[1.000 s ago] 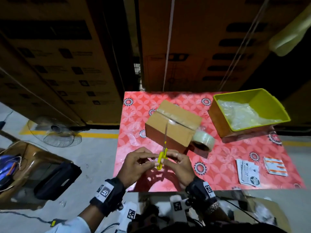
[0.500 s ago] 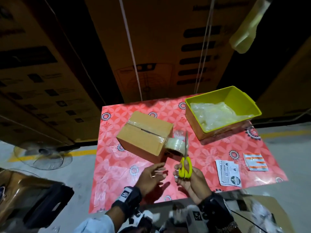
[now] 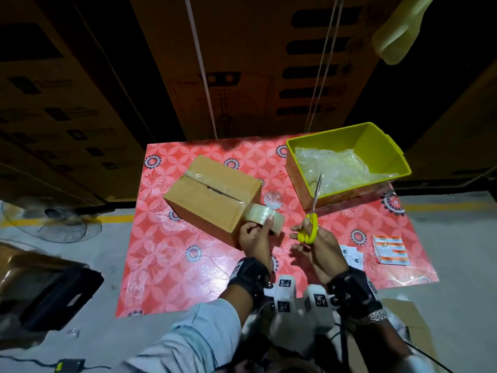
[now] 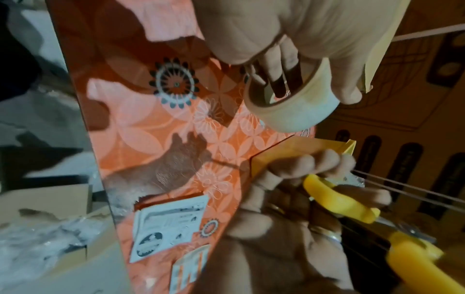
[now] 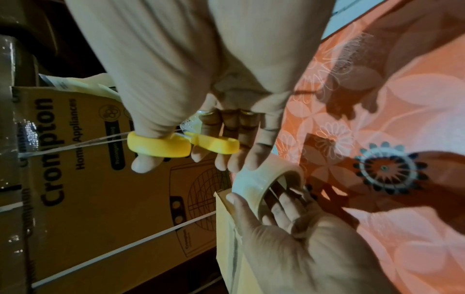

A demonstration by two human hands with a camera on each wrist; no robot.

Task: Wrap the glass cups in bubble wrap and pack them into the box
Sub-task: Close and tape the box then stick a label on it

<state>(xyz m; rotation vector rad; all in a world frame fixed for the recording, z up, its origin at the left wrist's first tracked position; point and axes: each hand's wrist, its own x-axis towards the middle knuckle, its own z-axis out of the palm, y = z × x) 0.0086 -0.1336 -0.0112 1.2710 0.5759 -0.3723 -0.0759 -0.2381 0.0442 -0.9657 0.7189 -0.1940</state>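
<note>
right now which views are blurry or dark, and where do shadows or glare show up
Head view: sharp and bright on the table, dark around it, straight lines bowed by the wide lens, glare on the tape across the box. Left wrist view: right hand and scissors soft with blur, hard hand shadow on the cloth. Right wrist view: left hand on the tape roll fairly clear, edges dim.

The roll of tape (image 3: pixel 265 216) in the left hand (image 3: pixel 254 238) looked like glossy clear plastic film. The scissors (image 3: pixel 309 227) in the right hand (image 3: pixel 320 246) had smooth yellow plastic handles and shiny metal blades. Beside the left hand, the box (image 3: pixel 212 195) was matt brown cardboard with glossy tape along its seam. Under both hands the tablecloth (image 3: pixel 166 251) shone like slick vinyl. Beyond the right hand, the smooth plastic bin (image 3: pixel 376 141) held crinkled clear bubble wrap (image 3: pixel 338 168).
</note>
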